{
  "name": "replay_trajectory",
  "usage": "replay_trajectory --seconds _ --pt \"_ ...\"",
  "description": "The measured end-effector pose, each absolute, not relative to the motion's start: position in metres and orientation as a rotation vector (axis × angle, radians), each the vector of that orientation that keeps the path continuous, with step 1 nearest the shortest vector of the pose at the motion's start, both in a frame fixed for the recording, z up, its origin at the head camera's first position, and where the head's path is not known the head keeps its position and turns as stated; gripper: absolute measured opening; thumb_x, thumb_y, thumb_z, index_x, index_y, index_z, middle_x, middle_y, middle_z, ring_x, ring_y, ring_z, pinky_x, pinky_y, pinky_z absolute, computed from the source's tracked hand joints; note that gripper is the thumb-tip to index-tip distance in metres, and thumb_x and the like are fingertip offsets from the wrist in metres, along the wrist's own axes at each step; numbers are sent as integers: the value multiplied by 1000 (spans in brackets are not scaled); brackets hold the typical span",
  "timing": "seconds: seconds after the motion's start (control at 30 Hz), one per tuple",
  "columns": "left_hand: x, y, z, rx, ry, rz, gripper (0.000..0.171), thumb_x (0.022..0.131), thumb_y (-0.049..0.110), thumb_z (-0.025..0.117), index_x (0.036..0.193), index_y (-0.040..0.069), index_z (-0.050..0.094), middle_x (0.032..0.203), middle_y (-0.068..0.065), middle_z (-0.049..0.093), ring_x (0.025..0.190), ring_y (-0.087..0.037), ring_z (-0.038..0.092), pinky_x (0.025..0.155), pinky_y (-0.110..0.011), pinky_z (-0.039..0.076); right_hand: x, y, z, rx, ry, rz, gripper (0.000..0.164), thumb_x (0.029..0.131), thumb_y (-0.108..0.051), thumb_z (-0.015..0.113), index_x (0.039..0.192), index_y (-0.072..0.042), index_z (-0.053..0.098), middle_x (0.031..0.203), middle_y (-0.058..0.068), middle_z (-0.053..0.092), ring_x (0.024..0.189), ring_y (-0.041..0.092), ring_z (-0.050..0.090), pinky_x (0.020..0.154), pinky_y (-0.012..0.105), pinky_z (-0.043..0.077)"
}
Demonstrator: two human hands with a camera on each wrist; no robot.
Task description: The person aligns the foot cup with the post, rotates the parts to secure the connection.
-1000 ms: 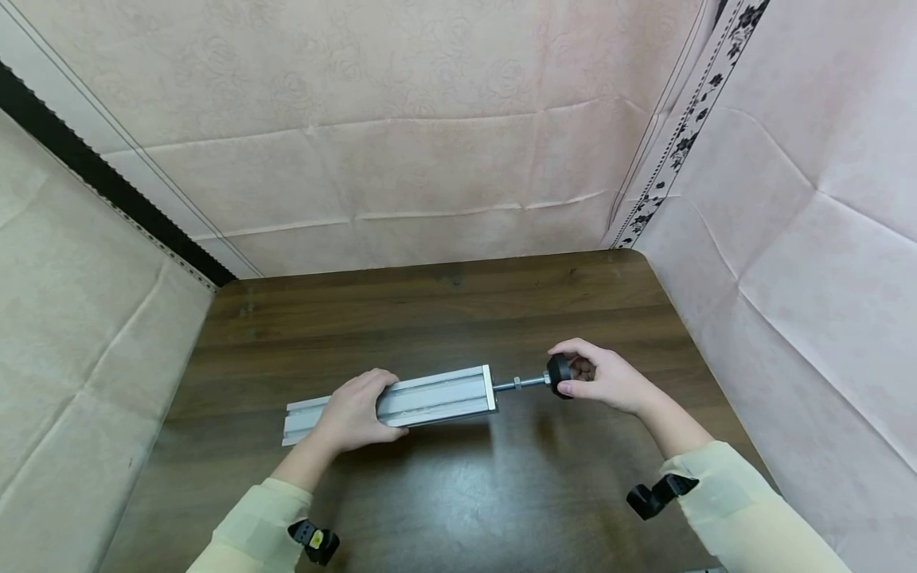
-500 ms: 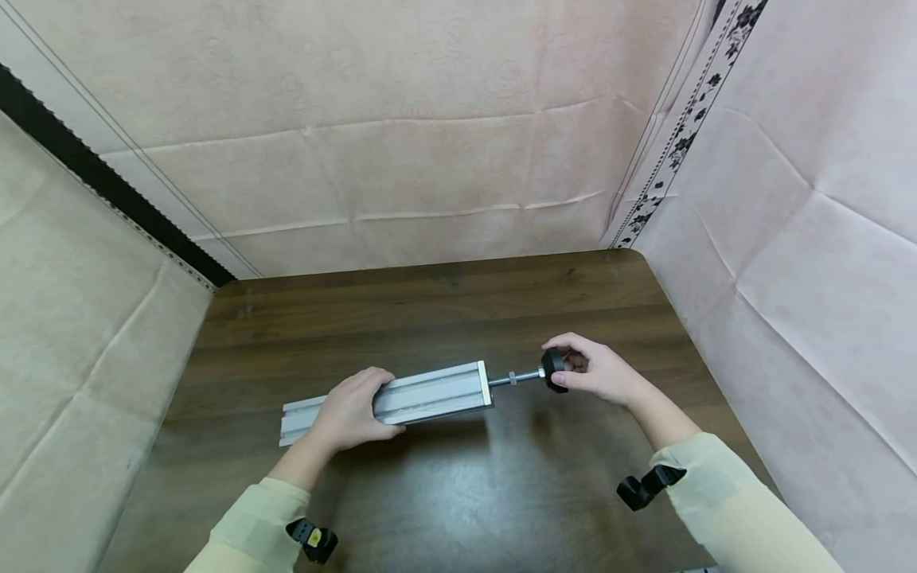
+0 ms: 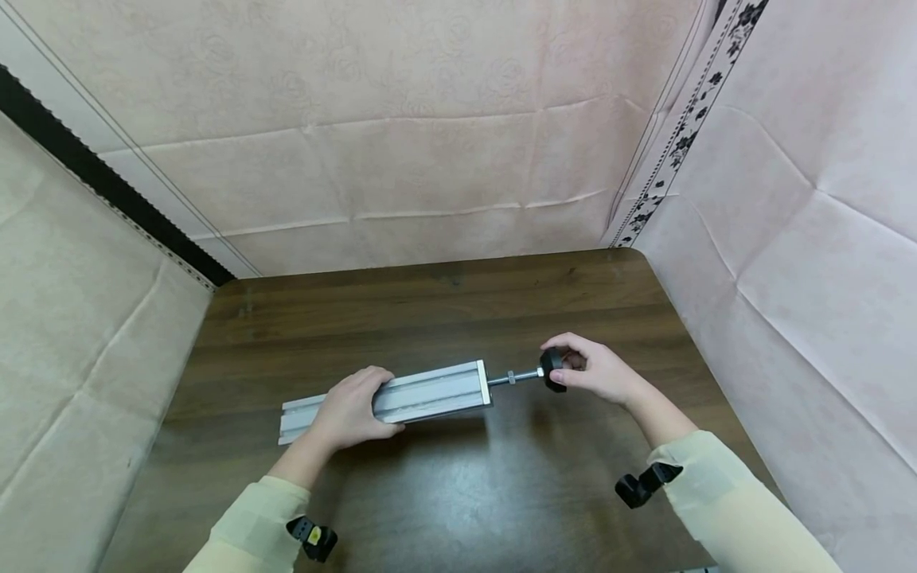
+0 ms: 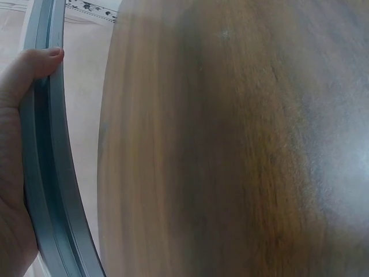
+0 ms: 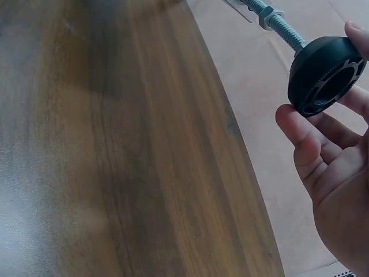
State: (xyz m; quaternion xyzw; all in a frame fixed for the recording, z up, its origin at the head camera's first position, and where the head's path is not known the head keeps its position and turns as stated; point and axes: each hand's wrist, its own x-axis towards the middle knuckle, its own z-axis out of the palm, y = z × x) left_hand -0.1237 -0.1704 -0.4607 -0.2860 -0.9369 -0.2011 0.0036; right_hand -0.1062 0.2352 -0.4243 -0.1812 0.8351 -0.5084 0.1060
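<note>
My left hand [image 3: 354,410] grips a silver aluminium profile [image 3: 433,391] across its width, thumb along the near side. The same grooved profile [image 4: 52,150] runs up the left edge of the left wrist view. From its right end plate a threaded rod [image 3: 505,380] with a hex nut [image 5: 270,17] sticks out. At the rod's outer end sits a round black levelling foot [image 5: 326,75], hollow on its outer face. The thumb and fingers of my right hand [image 3: 598,370] pinch this foot by its rim. Profile and foot appear held above the table.
Underneath lies a brown wood-grain table [image 3: 458,493] with a rounded far right corner. Pale patterned cloth [image 3: 430,159] hangs behind it and on both sides. A small piece of something light [image 3: 698,570] shows at the bottom edge, too cut off to identify.
My right hand and the foot have shifted slightly left and up, and the profile's right end has risen a little with them. Both hands keep their hold; the last half second shows hardly any movement.
</note>
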Motion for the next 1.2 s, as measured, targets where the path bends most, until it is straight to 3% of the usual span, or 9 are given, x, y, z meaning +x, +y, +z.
replay_trajectory --seconds 0.27,1.2 --pt "-127 -172 -462 -892 -2939 -624 67 61 48 80 113 11 58 112 -1 59 100 -18 55 87 -42 46 -109 234 -429 -532 2452 -1502 42 87 -14 66 124 -2 51 102 14 57 86 27 59 68 33 50" --pt "-136 -171 -456 -872 -2951 -622 70 61 47 79 116 9 58 115 -4 59 103 -21 55 89 -45 45 -116 236 -429 -498 2430 -1572 42 89 -16 64 129 -8 50 108 15 55 96 30 59 74 34 50"
